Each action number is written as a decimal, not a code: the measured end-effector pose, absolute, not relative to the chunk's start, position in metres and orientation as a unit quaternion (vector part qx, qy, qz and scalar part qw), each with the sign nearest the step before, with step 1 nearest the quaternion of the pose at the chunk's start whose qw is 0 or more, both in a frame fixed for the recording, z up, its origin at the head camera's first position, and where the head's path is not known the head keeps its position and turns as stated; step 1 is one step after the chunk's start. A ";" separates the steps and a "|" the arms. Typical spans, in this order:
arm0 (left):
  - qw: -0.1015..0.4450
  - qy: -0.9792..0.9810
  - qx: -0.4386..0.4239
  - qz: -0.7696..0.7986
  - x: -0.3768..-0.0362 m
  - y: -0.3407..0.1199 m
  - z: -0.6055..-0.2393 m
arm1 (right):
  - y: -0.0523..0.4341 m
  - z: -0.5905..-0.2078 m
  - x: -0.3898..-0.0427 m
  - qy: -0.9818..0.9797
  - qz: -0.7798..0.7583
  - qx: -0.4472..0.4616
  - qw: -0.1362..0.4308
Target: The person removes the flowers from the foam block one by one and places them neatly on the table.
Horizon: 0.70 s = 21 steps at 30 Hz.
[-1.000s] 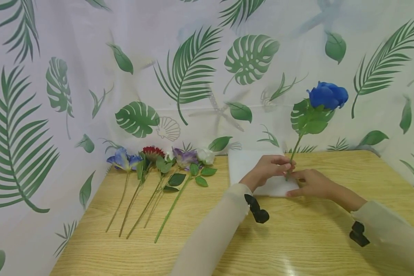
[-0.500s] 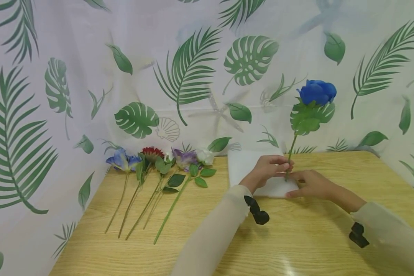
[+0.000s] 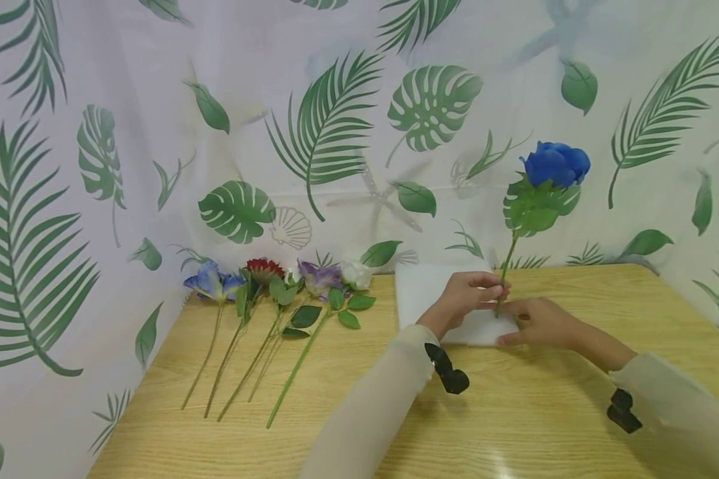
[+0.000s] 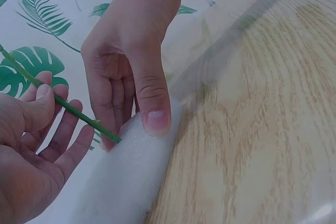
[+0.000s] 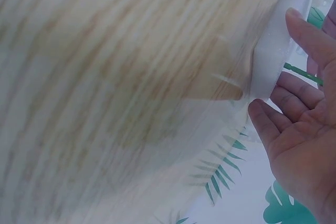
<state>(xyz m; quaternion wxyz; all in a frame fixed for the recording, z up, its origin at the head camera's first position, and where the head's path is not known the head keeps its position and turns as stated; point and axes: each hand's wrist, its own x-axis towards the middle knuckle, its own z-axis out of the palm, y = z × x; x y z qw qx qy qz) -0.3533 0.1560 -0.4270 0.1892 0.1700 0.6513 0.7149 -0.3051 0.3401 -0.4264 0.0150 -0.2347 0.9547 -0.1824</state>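
My left hand (image 3: pixel 464 297) pinches the green stem of a blue artificial flower (image 3: pixel 554 165) between thumb and fingertips. The bloom stands up and leans slightly right. In the left wrist view the cut end of the stem (image 4: pixel 79 114) meets the top of a white foam block (image 4: pixel 126 177), which lies flat on the table. At the block's right end my right hand (image 3: pixel 542 320) holds it, thumb at the near edge and fingers at the far side. The right wrist view has this hand (image 5: pixel 310 129) around the foam's end, with the stem tip beyond.
On the left of the wooden table (image 3: pixel 485 426) lie several artificial flowers: a blue one (image 3: pixel 214 282), a red one (image 3: pixel 265 269), a purple one (image 3: pixel 320 276) and a white one (image 3: pixel 356 274), stems toward me. A leaf-patterned sheet (image 3: pixel 347 40) hangs right behind the table.
The blue bloom has swung left from where it was a second ago, then slightly back right. Both hands stay in nearly the same place, the left still pinching the stem.
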 end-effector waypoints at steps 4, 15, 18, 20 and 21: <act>0.185 0.653 0.171 0.714 -0.353 0.156 -0.427 | 0.341 -0.427 -0.305 0.953 -0.182 -0.240 0.014; 0.147 0.616 0.224 0.741 -0.353 0.151 -0.393 | 0.336 -0.421 -0.300 0.950 -0.202 -0.236 0.004; 0.148 0.620 0.237 0.733 -0.350 0.145 -0.381 | 0.336 -0.421 -0.300 0.952 -0.204 -0.229 0.007; 0.152 0.622 0.233 0.732 -0.348 0.141 -0.377 | 0.336 -0.422 -0.300 0.953 -0.191 -0.235 0.001; 0.153 0.623 0.230 0.732 -0.347 0.139 -0.375 | 0.336 -0.423 -0.300 0.954 -0.188 -0.235 0.001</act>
